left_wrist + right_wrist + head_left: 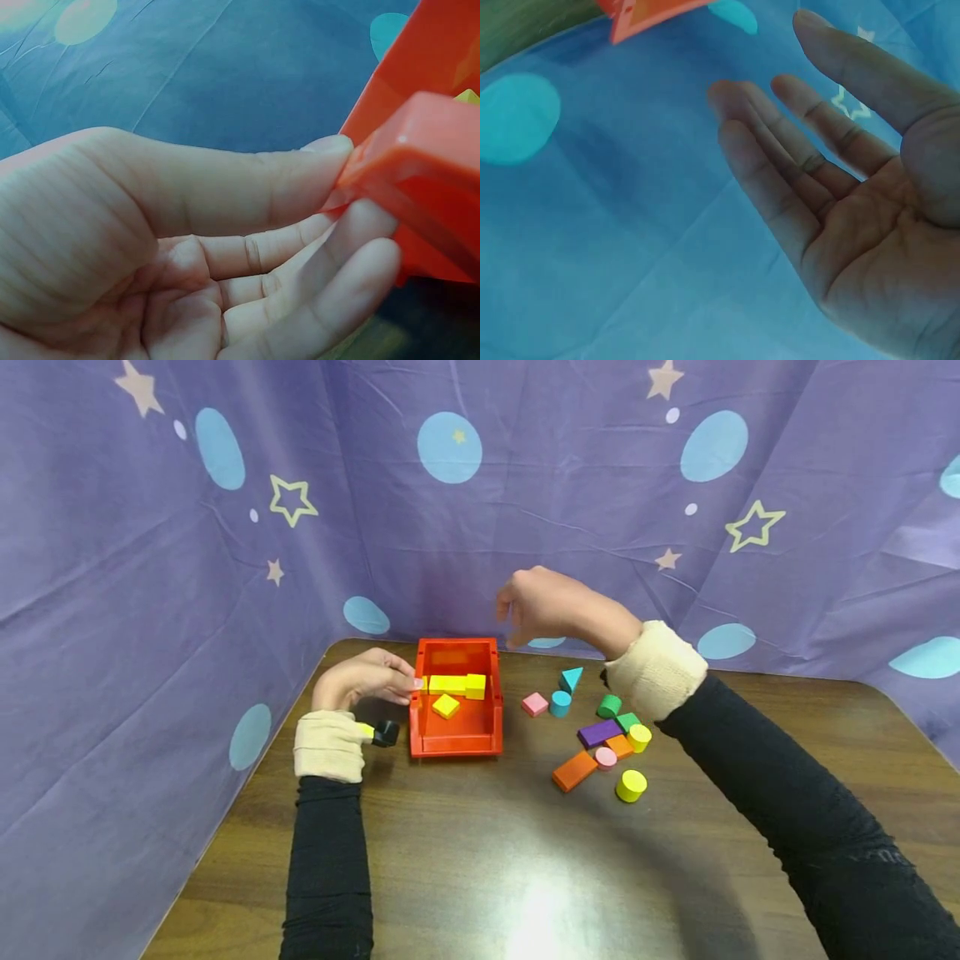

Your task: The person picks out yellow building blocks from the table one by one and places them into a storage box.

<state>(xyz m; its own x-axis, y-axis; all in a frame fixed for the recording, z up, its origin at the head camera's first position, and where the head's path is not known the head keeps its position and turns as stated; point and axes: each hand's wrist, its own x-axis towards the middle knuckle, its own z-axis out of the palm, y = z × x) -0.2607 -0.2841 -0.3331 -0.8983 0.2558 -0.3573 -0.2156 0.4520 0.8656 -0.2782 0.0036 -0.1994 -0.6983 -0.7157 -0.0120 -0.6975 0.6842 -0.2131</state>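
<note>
A red plastic box [457, 745] stands at the back left of the wooden table. My left hand [366, 678] pinches its left wall; in the left wrist view the thumb [300, 184] lies on one side of the red edge [442, 139] and fingertips on the other. Inside the box are a long yellow block [447, 685], a yellow cube [476, 686] beside it and another yellow block [446, 706] nearer the front. My right hand [558, 606] hovers in the air, above and right of the box, its palm holding nothing and its fingers [769, 180] loosely extended.
Right of the box lie loose blocks: a pink block [535, 704], a blue cylinder [560, 704], a blue triangle [571, 679], a purple block [599, 733], an orange block [575, 772], a yellow cylinder [632, 786] and several others. A purple curtain [562, 468] hangs behind the table.
</note>
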